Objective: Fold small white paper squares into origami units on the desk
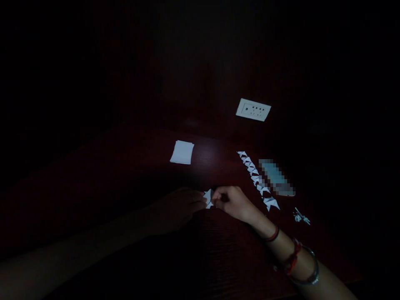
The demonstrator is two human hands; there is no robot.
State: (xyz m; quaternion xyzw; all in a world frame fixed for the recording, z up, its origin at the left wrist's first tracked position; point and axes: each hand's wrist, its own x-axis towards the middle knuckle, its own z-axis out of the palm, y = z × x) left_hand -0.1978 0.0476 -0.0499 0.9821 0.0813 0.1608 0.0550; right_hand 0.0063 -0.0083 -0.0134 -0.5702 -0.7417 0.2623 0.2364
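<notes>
A small white folded paper piece lies on the dark wooden table between my two hands. My right hand pinches its right edge with closed fingers; red bands and a metal bangle circle that wrist. My left hand, deep in shadow, presses its fingertips against the paper's left side. A row of several folded white paper pieces runs diagonally just right of my right hand.
A stack of white paper squares sits farther back on the table. A phone lies beside the paper row. A white wall socket is behind. A small white-patterned object lies at the right. The surroundings are very dark.
</notes>
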